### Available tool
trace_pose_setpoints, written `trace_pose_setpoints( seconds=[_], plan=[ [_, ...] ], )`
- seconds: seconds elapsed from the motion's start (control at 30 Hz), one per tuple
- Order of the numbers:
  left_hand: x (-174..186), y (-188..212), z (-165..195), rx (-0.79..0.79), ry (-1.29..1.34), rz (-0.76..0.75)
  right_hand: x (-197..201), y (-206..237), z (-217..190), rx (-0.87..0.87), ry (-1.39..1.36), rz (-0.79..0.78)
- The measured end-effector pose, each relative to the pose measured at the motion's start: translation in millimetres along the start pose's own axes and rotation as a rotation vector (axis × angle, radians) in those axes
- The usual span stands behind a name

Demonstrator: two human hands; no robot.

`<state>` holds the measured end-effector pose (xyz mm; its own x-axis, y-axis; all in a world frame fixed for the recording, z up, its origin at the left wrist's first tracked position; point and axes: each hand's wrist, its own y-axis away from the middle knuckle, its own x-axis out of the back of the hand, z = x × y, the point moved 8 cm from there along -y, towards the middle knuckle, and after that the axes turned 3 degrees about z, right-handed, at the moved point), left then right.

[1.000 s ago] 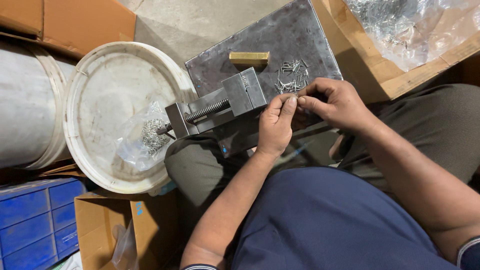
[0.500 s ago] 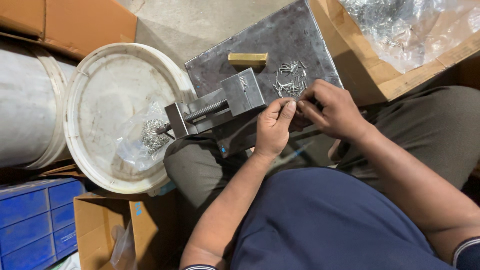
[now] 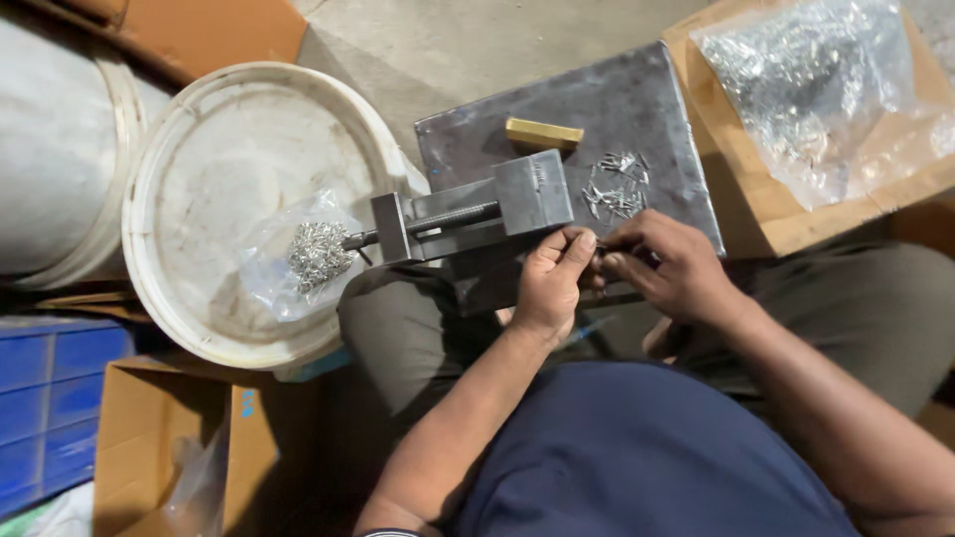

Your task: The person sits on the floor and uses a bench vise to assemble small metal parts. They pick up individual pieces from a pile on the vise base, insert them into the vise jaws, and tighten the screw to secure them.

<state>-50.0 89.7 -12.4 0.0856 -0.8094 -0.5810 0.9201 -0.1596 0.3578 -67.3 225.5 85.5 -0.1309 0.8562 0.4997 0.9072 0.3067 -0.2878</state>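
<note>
A person sits and looks down at two bare hands. The left hand [image 3: 550, 283] rests against the near end of a small grey metal vise [image 3: 477, 214], and its fingers [image 3: 574, 249] are curled shut, touching that end. The right hand [image 3: 668, 270] is just beside it. Its fingers [image 3: 619, 265] are pinched closed on something thin and dark, but it is too small to tell what it is. The two hands touch at the fingertips.

The vise lies on a flat grey metal plate [image 3: 637, 109] that sits over the person's lap. The vise has a long screw that points to the left, out past the edge of the plate. On the plate, just above the right hand, is a little heap of thin shiny metal pins [image 3: 615, 189]. A small yellow brass block [image 3: 543, 132] lies on the plate near the far edge, just above the vise.

To the left is a big round white plastic bucket lid [image 3: 199, 129]. On it lies a clear plastic bag with small shiny metal bits [image 3: 316, 254], close to the tip of the screw. At the top right is a brown cardboard box [image 3: 786, 224] with a large clear bag of shiny metal pieces [image 3: 806, 89] in it. At the bottom left are a blue plastic drawer box [image 3: 45, 398] and another open cardboard box [image 3: 159, 438].
</note>
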Motion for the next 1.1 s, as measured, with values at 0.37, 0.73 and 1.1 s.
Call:
trace_pose_setpoints(
  seconds=[0.37, 0.73, 1.1],
  plan=[
    [40, 2, 20, -0.092, 0.083, -0.065, -19, -53, -35, 0.004, 0.068, 0.107],
    [46, 4, 42, -0.023, 0.082, -0.211, -51, -119, -86, 0.168, 0.388, -0.112],
    [45, 4, 41, -0.003, 0.11, -0.194, -54, -119, -83, 0.155, 0.351, -0.1]
  ],
)
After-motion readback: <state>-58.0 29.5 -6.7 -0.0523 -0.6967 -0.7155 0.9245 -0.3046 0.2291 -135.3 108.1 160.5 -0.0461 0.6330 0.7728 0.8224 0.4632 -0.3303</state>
